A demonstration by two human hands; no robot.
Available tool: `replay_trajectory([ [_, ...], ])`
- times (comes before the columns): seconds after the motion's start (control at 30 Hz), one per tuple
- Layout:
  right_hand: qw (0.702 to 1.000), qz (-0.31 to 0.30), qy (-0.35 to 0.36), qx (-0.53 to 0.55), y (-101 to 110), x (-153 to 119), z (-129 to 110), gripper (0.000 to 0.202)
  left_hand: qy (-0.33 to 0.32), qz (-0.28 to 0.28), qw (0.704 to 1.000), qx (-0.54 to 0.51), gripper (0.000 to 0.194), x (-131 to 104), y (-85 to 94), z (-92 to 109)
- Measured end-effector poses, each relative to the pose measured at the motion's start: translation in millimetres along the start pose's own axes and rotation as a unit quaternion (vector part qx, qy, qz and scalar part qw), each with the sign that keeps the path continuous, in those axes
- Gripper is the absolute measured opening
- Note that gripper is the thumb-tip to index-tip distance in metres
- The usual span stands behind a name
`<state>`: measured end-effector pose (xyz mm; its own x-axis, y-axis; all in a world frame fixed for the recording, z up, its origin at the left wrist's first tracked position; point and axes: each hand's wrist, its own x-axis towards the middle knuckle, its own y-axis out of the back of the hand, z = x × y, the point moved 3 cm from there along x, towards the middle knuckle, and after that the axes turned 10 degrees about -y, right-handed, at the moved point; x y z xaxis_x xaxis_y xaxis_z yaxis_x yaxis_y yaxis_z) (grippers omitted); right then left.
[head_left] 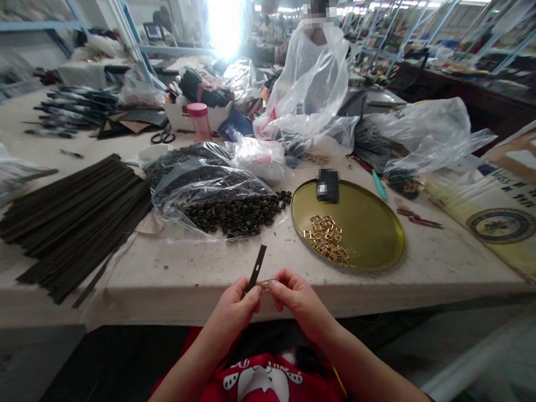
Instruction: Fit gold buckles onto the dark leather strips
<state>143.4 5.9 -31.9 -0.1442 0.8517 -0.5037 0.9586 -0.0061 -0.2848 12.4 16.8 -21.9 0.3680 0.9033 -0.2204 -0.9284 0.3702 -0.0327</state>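
Observation:
Pinched in my left hand (239,302) is a dark strap (259,261) with a slot in it, its free end pointing up and away from me. My right hand (292,291) grips a small gold buckle (267,282) at the strap, between both sets of fingertips. Whether the strap passes through the buckle is hidden by my fingers. To the right of my hands, a pile of gold buckles (328,239) lies on a round gold tray (376,236). At the left, many dark straps (81,220) lie in a fanned stack.
Small dark loops (239,218) spill from a clear plastic bag (193,188) beyond my hands. A pink-lidded jar (199,123) and black scissors (162,137) stand farther back. Right of the tray lie a teal tool (379,185) and a printed sack (503,215).

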Motion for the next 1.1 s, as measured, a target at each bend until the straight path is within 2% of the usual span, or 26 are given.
replay_trajectory([
  [0.2,0.999,0.007,0.001,0.048,-8,1,13,0.029,-0.008,0.025,1.000,-0.015,0.035,-1,-2.0,3],
  [0.43,1.000,-0.006,-0.003,0.013,-14,-3,16,0.031,-0.011,0.050,0.998,-0.022,0.033,-3,2.6,3],
  [0.67,1.000,0.013,0.002,0.021,-11,-4,16,0.031,-0.002,0.027,0.999,-0.020,0.034,-8,3.9,0],
  [0.77,1.000,-0.014,0.020,0.014,-12,-6,16,0.034,0.009,0.014,1.000,-0.021,0.036,-10,4.0,1],
  [0.9,0.998,-0.046,0.028,-0.015,-16,-8,17,0.033,-0.027,-0.003,0.999,-0.023,0.033,-11,4.1,4],
  [1.0,0.998,-0.031,0.052,-0.026,-16,-8,15,0.027,-0.044,0.000,0.999,-0.007,0.031,-11,4.7,6],
  [1.1,0.997,-0.004,0.067,-0.046,-14,-7,16,0.020,-0.062,0.023,0.996,0.052,0.026,-12,6.7,7],
])
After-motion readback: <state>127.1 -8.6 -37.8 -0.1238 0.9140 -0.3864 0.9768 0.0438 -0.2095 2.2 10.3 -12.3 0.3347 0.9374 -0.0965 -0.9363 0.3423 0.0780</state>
